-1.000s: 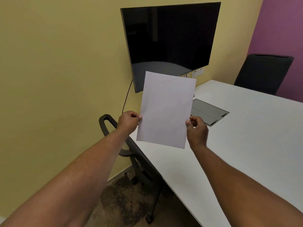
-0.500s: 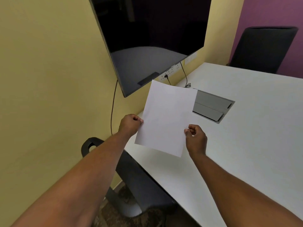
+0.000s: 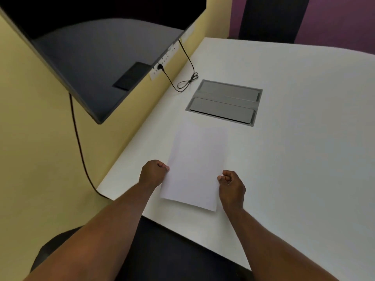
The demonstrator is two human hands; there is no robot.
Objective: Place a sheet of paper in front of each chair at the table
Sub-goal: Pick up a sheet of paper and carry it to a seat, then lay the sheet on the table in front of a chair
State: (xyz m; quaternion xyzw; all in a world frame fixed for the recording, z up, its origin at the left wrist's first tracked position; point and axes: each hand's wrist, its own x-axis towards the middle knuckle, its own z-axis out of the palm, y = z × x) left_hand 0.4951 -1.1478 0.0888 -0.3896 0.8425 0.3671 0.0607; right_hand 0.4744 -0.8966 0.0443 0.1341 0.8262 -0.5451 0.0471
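Observation:
A white sheet of paper (image 3: pixel 195 167) lies flat or nearly flat on the white table (image 3: pixel 294 159), close to the near edge. My left hand (image 3: pixel 153 174) pinches the sheet's left edge and my right hand (image 3: pixel 231 184) pinches its right edge. A dark chair (image 3: pixel 162 250) sits directly below me, tucked partly under the table edge in front of the sheet. A second dark chair (image 3: pixel 269 17) stands at the far side of the table against the purple wall.
A grey cable hatch (image 3: pixel 224 101) is set into the table just beyond the sheet. A black wall screen (image 3: pixel 91 47) hangs at the left over the table's edge, with a looped black cable (image 3: pixel 187 80) lying near the hatch and another cable (image 3: pixel 79 142) hanging down the yellow wall.
Both hands have brought the sheet down from upright in the air onto the table by the near chair. I have stepped closer, so the view now looks down on the tabletop.

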